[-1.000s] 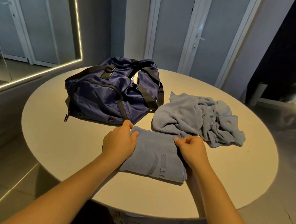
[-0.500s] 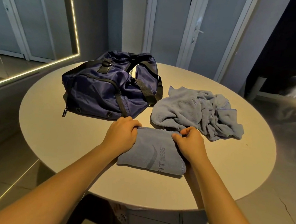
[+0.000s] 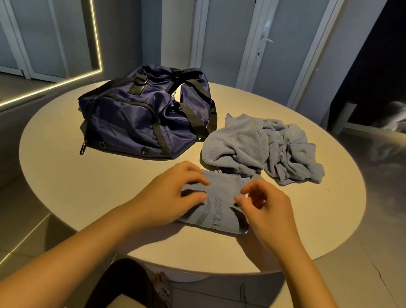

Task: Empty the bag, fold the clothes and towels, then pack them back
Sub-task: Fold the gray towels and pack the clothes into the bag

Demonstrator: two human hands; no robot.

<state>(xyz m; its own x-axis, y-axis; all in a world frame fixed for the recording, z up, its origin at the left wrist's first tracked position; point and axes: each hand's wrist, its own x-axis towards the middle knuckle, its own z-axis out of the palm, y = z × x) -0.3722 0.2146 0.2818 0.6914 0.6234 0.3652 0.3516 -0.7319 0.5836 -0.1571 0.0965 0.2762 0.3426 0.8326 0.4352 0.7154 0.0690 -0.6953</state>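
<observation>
Blue-grey folded towel (image 3: 219, 205) w/ "FITNESS" print sits lower centre of frame, flat on the round desk (image 3: 69, 177), not far from the desk's near rim.

Left hand (image 3: 175, 197) lies on its left part, fingers fairly straight across the cloth, thumb on top too. That's pressing, not gripping, prob. pinning the fold so it doesn't spring open. Right hand (image 3: 266, 210) is over the towel's right edge, fingers loosely curled, nothing between them afaict. Reads as released, hovering or barely touching.

Navy bag (image 3: 137, 127) is up and left of the towel, slumped, straps flopped over the top. Prob. parked there to leave folding room in front.

Crumpled cloth (image 3: 260, 149), same blue-grey, lies right of the bag and just behind the folded towel. Its near edge touches or overlaps the towel's far edge, can't tell which. Looks like the unfolded queue, kept within reach.

Diff vs 0.5 s ago:
- Both hands then pinched the towel's far corners. Now both are off the corners and in toward the middle of the top face, left flattened, right let go.
- Towel is in the same spot w/ approx the same outline.
- Bag + crumpled cloth unmoved.

Est.: this fold is about done, crumpled cloth not yet folded, packing not yet begun.
</observation>
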